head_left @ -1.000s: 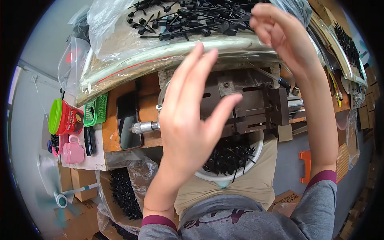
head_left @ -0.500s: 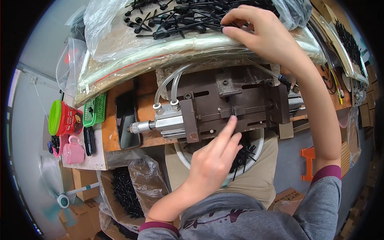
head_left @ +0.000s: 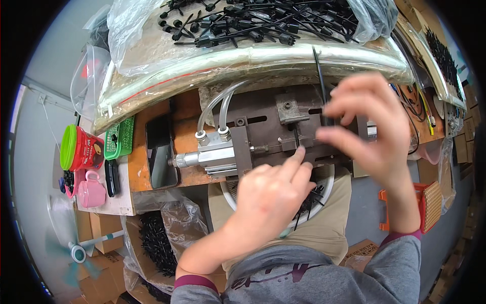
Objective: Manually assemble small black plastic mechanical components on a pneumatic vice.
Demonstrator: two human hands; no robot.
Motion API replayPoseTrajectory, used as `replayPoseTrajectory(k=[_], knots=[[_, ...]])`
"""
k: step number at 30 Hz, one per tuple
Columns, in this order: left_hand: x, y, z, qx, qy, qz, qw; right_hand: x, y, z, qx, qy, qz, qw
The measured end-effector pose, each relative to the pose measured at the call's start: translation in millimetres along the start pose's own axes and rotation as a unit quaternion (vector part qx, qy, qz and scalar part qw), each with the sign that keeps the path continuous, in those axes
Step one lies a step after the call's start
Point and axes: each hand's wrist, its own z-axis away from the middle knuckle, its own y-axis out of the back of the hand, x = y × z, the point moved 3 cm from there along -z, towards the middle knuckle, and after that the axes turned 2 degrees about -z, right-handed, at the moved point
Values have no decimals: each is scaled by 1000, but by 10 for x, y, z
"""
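My left hand [head_left: 271, 197] reaches over the front of a dark metal clamping fixture [head_left: 258, 124], its index finger stretched out and the other fingers loosely curled. That fingertip touches a small black part [head_left: 296, 136] seated in the fixture's middle, below a grey metal bracket [head_left: 286, 107]. My right hand [head_left: 374, 126], blurred by motion, is above the fixture's right side. Its thumb and fingers close around a long thin black stick-like part [head_left: 320, 73], which stands up and away from me. The fingers hide the lower end of this part.
Behind the fixture, a plastic-lined tray [head_left: 243, 54] holds many black parts [head_left: 253, 23]. A silver air cylinder [head_left: 217, 154] with clear hoses sits left, beside a phone [head_left: 161, 152]. A white basket [head_left: 330, 190] of parts is on my lap. A fan [head_left: 78, 253] stands lower left.
My right hand has come back from the pile in the tray toward the fixture, bringing a black stick-like part. The cylinder's silver rod end now shows further out. My left hand stays nearly in place.
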Motion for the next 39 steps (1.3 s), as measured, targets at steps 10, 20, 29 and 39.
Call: replayPoseTrajectory(k=[10,20,29,39], knots=[[-1082,1010,-1053,177,31,-150,972,-282,-577,803,-93,-62,55,992],[-812,1153,-792,106,131,128,977,-281,-493,566,-150,-44,82,984],[-107,675,-77,79,71,131,986,371,-346,-976,97,59,122,986],[90,-161,210,42,33,20,998,552,-592,-1730,-154,-138,284,936]])
